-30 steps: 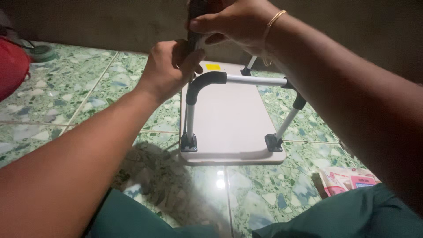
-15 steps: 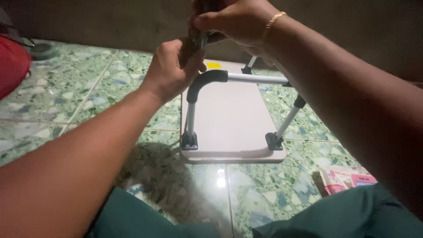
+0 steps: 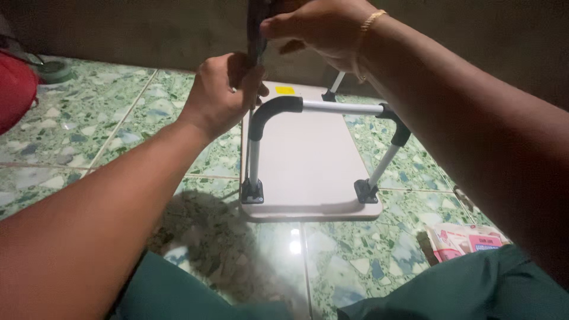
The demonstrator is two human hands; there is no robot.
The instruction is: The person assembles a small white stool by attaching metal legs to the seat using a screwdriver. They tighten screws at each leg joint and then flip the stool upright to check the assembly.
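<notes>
A small white folding table [image 3: 308, 160] lies upside down on the green speckled tile floor, its near U-shaped metal leg [image 3: 332, 108] with black corner pieces standing up. My left hand [image 3: 222, 95] is closed around the lower part of a dark slim object [image 3: 256, 29] held upright above the table's far left corner. My right hand [image 3: 320, 26], with a gold bracelet on the wrist, grips the same dark object at the top of the view. What the dark object is cannot be made out. A second leg shows partly behind my right wrist.
A red object [image 3: 15, 89] lies at the far left edge, with a round grey thing behind it. A pink and white packet [image 3: 468, 240] rests on the floor by my right knee. A dark wall runs along the back. My green-trousered legs fill the bottom.
Both hands have stayed on the dark object above the table and shifted only slightly. The table has not moved.
</notes>
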